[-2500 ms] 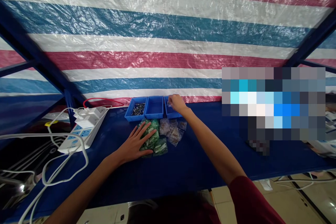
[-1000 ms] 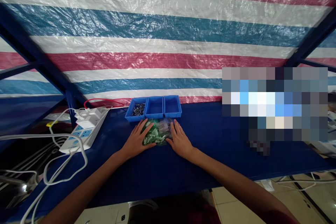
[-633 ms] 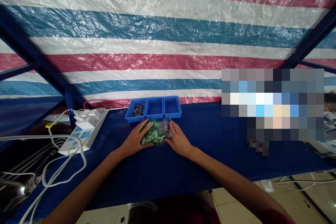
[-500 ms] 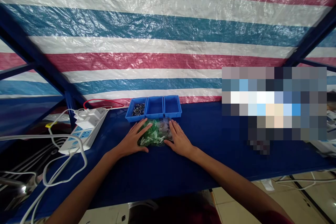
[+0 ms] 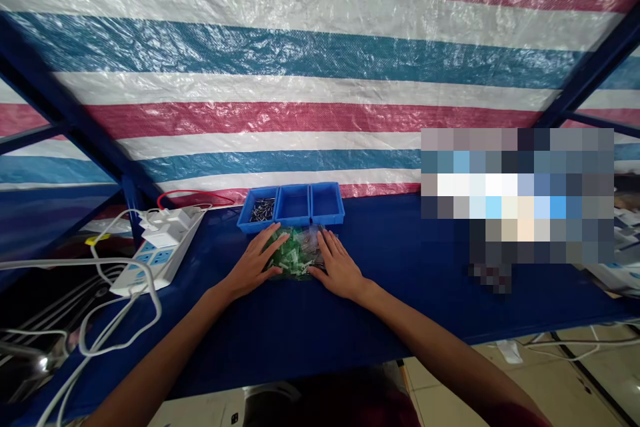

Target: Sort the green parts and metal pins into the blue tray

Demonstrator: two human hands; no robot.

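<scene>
Now both hands lie flat with fingers spread on the blue-covered workbench (image 5: pixel 380 267), the left hand (image 5: pixel 251 265) and right hand (image 5: pixel 338 267) pressing from either side against a small heap of clear plastic bags holding green and grey parts (image 5: pixel 298 255), just before three blue plastic bins (image 5: pixel 293 205); neither hand grips anything.

We had both forearms stretched forward, converging toward twelve o'clock. Our left hand (image 5: pixel 251 266) lay flat, palm down, fingers spread and angled toward one o'clock. Our right hand (image 5: pixel 337 267) lay flat too, fingers extended toward eleven o'clock, the two hands near each other but apart.
</scene>
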